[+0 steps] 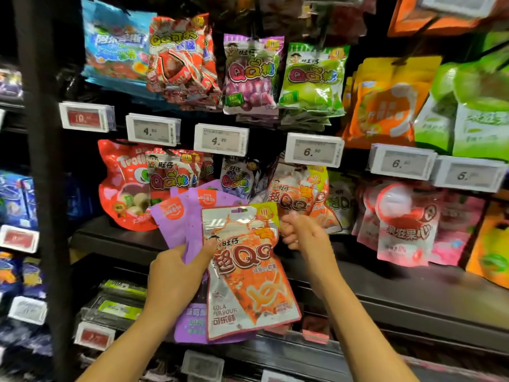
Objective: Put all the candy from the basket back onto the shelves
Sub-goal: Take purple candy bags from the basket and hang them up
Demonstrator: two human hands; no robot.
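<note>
Several candy bags (pixel 248 271) in left-hand (pixel 176 274) grip; right hand (pixel 300 230) loosely curled, empty

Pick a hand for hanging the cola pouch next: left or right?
Right. The right hand is free, beside the cola pouch top and just below matching cola packs on the rack. The left hand is gripping the pouch stack, purple pouches included.
</note>
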